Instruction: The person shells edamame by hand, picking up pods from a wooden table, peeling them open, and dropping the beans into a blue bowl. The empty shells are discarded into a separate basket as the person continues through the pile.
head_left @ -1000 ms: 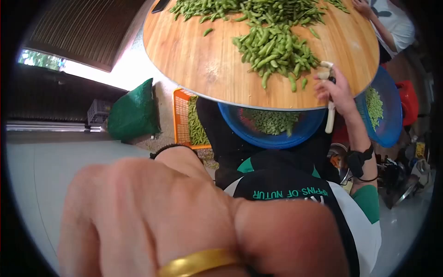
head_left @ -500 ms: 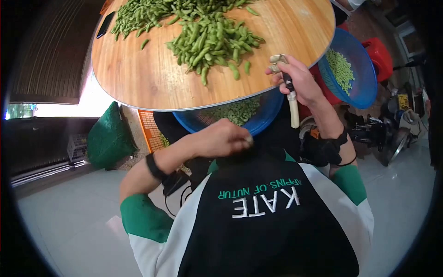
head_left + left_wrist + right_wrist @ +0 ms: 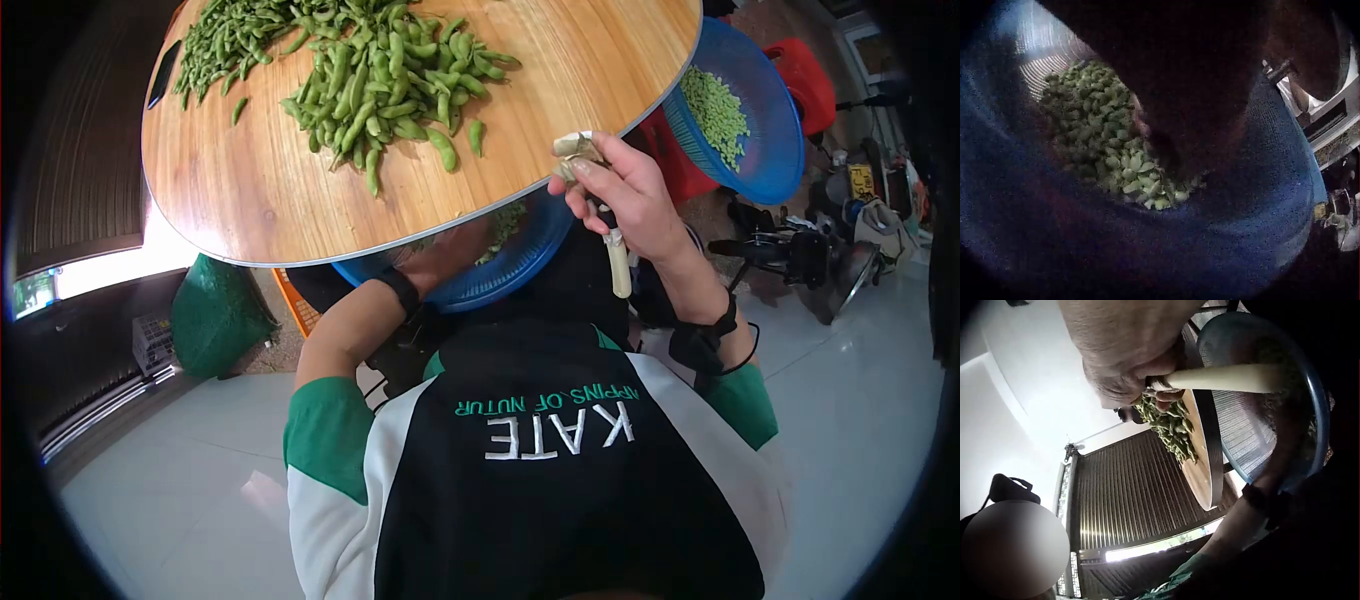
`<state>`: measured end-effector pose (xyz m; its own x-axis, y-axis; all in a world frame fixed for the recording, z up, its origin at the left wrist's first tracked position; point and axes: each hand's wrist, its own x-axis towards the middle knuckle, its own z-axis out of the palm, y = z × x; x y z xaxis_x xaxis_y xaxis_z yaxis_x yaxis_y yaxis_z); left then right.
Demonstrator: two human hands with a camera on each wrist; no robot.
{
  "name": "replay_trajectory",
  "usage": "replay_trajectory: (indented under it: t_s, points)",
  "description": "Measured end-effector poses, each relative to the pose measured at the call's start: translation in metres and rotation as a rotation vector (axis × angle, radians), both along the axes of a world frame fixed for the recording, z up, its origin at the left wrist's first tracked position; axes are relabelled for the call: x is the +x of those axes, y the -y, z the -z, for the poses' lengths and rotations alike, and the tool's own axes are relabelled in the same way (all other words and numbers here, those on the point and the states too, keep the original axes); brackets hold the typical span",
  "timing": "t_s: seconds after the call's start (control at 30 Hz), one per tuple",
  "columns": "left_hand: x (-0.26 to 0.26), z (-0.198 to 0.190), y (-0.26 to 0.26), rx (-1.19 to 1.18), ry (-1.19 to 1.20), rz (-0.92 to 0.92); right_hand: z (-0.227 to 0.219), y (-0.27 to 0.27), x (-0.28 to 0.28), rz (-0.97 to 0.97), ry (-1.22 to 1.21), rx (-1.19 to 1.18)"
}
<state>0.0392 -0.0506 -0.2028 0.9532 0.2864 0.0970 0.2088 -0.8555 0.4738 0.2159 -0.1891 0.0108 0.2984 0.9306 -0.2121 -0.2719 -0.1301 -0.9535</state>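
My left hand (image 3: 452, 255) reaches below the table edge into a blue basket (image 3: 490, 290), in deep shadow. In the left wrist view the hand (image 3: 1191, 94) is a dark shape over shelled green beans (image 3: 1094, 115); its fingers are hidden. At the table's near edge my right hand (image 3: 630, 190) grips a tool by its cream-coloured handle (image 3: 621, 272), which points down toward my lap. Pale wraps (image 3: 573, 146) cover the thumb tip and a fingertip of this hand. The tool's working end is hidden. Beyond the hand, a heap of green soybean pods (image 3: 380, 90) lies on the wooden table (image 3: 250, 200).
Another blue basket (image 3: 770, 130) with shelled beans stands to the right, beside a red container (image 3: 805, 85). A phone (image 3: 164, 75) lies at the table's left edge. A green sack (image 3: 215, 315) and an orange crate (image 3: 298, 300) are on the floor at the left.
My left hand has come down from close to the head camera, past my lap, into the blue basket. The view has shifted, so the table sits further left. My right hand still holds the tool.
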Motion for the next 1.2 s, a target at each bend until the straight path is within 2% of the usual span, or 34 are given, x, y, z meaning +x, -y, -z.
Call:
replay_trajectory:
  t_s: [0.17,0.27,0.33,0.37,0.43,0.57,0.63,0.67,0.73,0.87,0.93,1.03,1.1,1.17,1.2]
  points:
    - [0.006,-0.002,0.003,-0.019,0.075,-0.066,0.007,0.007,-0.003,-0.074,0.033,0.012]
    - [0.002,-0.019,-0.003,-0.008,-0.056,-0.002,0.013,0.008,-0.005,-0.087,0.065,0.004]
    - [0.001,-0.037,-0.004,-0.084,-0.126,0.084,0.015,0.008,-0.005,-0.093,0.046,-0.003]
    - [-0.005,-0.029,-0.005,-0.083,-0.124,0.079,0.016,0.008,-0.007,-0.097,0.048,-0.002]
    - [-0.017,-0.007,-0.007,-0.054,-0.057,0.31,0.019,0.006,-0.009,-0.082,0.028,-0.017]
    - [-0.019,-0.003,-0.001,-0.047,-0.226,0.396,0.018,0.007,-0.011,-0.073,0.03,-0.018]
    - [-0.016,-0.011,0.001,0.114,-0.381,0.44,0.017,0.007,-0.01,-0.073,0.048,-0.01]
    - [-0.018,-0.007,0.0,0.116,-0.379,0.439,0.017,0.007,-0.011,-0.074,0.05,-0.008]
    - [-0.02,0.003,-0.001,-0.022,-0.138,0.346,0.016,0.009,-0.011,-0.063,0.061,-0.002]
    - [-0.019,-0.001,-0.005,-0.15,-0.192,0.208,0.015,0.008,-0.011,-0.059,0.042,0.0]
    - [-0.025,-0.039,-0.004,-0.374,-0.279,0.065,0.017,0.006,-0.012,-0.041,0.019,-0.005]
    - [-0.056,-0.068,-0.017,-0.477,-0.282,0.032,0.015,0.0,-0.016,-0.058,0.019,-0.005]
    - [-0.087,-0.109,-0.026,-0.658,-0.39,-0.015,0.015,-0.001,-0.017,-0.079,0.026,-0.014]
    - [-0.13,-0.152,-0.04,-0.781,-0.37,-0.091,0.013,-0.006,-0.017,-0.107,0.04,-0.011]
    - [-0.154,-0.166,-0.043,-0.89,-0.293,-0.283,0.013,-0.008,-0.017,-0.096,0.045,-0.032]
